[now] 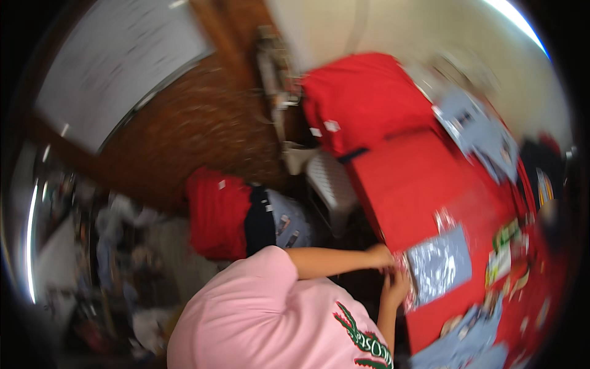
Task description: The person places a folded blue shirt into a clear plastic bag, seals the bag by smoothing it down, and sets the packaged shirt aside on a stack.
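Observation:
A light-blue folded garment in a clear plastic bag (439,265) lies on the red-covered table (424,206), its plastic glinting. My left hand (382,257) is at the bag's near edge, fingers closed on the loose clear plastic. Just below it, my right hand (396,288) also has its fingers bent closed at the same edge. Reddish table colour shows through the plastic between the hands. Motion blur hides the exact finger positions.
A large stack of red garments (369,98) stands at the table's far end. Other packed light-blue garments (479,129) lie beyond it, and loose light-blue cloth (464,341) lies nearer. Left of the table are a light plastic stool (332,187) and a pile of red garments (216,215).

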Action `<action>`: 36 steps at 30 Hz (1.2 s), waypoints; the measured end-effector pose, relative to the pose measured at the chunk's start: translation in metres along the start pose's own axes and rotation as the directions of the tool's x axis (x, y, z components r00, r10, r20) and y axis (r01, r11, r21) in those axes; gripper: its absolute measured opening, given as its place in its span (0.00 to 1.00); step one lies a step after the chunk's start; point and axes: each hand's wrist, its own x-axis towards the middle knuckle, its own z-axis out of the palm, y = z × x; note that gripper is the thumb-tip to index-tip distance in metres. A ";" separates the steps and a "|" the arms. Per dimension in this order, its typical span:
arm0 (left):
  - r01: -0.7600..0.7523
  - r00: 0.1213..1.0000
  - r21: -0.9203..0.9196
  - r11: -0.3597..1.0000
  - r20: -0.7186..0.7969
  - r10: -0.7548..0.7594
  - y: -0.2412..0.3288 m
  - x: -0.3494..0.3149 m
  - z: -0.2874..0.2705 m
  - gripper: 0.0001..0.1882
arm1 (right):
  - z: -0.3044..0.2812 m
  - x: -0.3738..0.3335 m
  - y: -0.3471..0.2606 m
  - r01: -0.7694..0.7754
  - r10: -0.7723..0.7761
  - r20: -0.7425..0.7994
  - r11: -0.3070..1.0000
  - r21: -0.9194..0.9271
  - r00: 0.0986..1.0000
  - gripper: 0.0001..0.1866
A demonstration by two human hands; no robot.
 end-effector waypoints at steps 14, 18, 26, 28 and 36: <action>0.253 0.967 0.572 0.780 -0.151 -0.203 -0.030 0.060 0.070 0.12 | -0.059 -0.019 -0.032 0.243 -0.238 0.189 0.970 0.000 0.953 0.06; 0.232 0.950 0.628 0.743 0.018 -0.312 0.024 0.010 0.065 0.19 | -0.052 -0.018 -0.024 0.201 -0.202 0.129 0.979 0.021 0.971 0.06; 0.298 0.889 0.298 0.907 0.260 -0.377 0.010 0.015 0.048 0.21 | -0.054 -0.033 -0.028 0.154 -0.160 0.055 0.983 0.098 0.986 0.09; 0.346 0.880 0.106 0.932 0.307 -0.362 -0.004 0.037 0.043 0.19 | -0.055 -0.039 -0.016 0.137 -0.143 0.033 0.980 0.144 0.989 0.10; 0.316 0.923 -0.199 0.927 0.291 -0.252 0.005 0.002 0.030 0.04 | -0.076 -0.048 0.013 0.019 -0.023 -0.046 0.996 -0.082 0.999 0.08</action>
